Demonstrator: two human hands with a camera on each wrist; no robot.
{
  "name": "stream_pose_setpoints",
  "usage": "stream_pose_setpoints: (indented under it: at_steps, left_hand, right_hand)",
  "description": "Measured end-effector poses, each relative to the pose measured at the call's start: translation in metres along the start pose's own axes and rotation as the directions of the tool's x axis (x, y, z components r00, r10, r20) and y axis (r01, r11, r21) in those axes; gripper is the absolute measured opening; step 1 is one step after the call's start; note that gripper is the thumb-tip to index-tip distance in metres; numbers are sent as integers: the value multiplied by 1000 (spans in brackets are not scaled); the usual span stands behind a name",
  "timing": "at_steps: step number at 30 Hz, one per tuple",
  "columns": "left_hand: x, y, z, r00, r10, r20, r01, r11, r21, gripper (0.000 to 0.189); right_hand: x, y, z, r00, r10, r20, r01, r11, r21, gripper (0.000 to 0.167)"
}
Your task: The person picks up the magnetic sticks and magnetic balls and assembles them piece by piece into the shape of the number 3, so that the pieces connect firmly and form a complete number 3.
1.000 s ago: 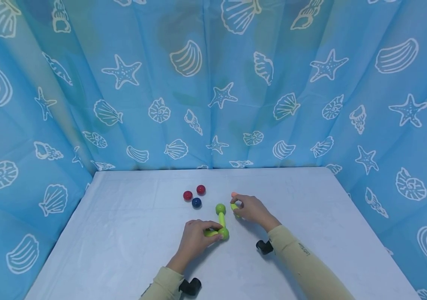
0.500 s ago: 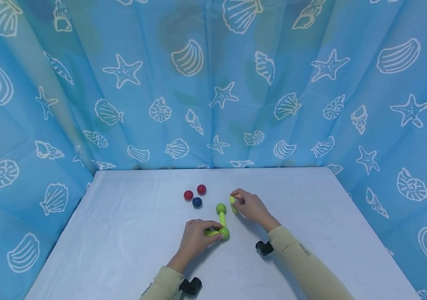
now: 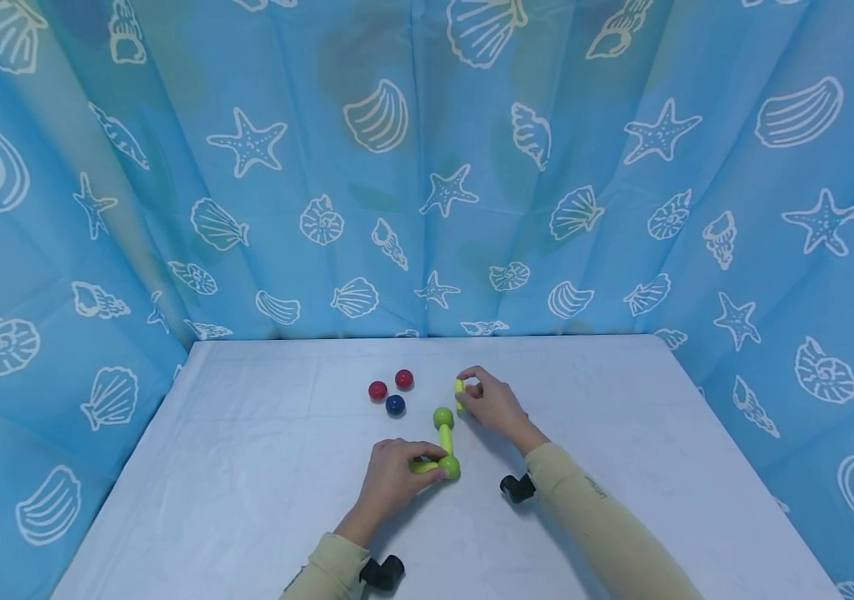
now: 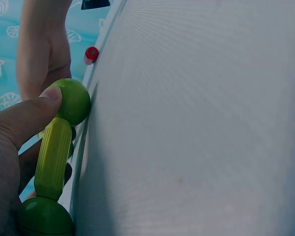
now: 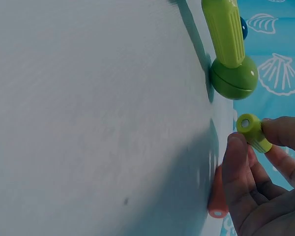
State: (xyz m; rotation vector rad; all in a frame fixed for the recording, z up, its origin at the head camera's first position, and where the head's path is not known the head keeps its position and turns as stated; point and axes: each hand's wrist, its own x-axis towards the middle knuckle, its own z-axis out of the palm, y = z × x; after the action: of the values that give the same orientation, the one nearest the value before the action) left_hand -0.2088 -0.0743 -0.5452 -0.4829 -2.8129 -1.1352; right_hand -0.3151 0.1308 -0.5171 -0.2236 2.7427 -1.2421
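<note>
My left hand [image 3: 397, 471] holds a toy stick-and-ball assembly, thumb on its near green ball [image 4: 73, 102]. Ribbed yellow-green rods [image 3: 445, 439] join to that ball; one runs away to another green ball [image 3: 443, 417], and one runs left under the fingers. A further green ball [image 4: 45, 216] shows at the lower end in the left wrist view. My right hand [image 3: 496, 406] pinches a loose yellow-green building rod [image 5: 254, 132] between thumb and fingers; a round silvery disc shows in its end. That rod is just right of the assembly's far ball, apart from it.
Two red balls [image 3: 377, 391] [image 3: 404, 379] and a dark blue ball [image 3: 395, 406] lie left of the far green ball. An orange rod [image 5: 218, 196] lies beside the right hand, hidden in the head view. Behind the white table [image 3: 247, 433] hangs a blue shell-print curtain [image 3: 367, 258].
The right hand has moved away from the body and slightly left with its rod, which has turned more upright in the head view. The orange tip is now covered. The left hand stays put.
</note>
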Motion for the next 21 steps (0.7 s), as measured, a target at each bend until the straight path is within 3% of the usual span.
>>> stream_pose_setpoints:
  at_steps: [9, 21]
  left_hand:
    - [-1, 0, 0, 1000, -3, 6, 3, 1000, 1, 25]
    - [0, 1, 0, 1000, -15, 12, 15, 1000, 8, 26]
  right_hand:
    - [12, -5, 12, 998, 57, 27, -59, 996, 71, 35]
    - [19, -7, 22, 996, 78, 47, -83, 990, 118, 35]
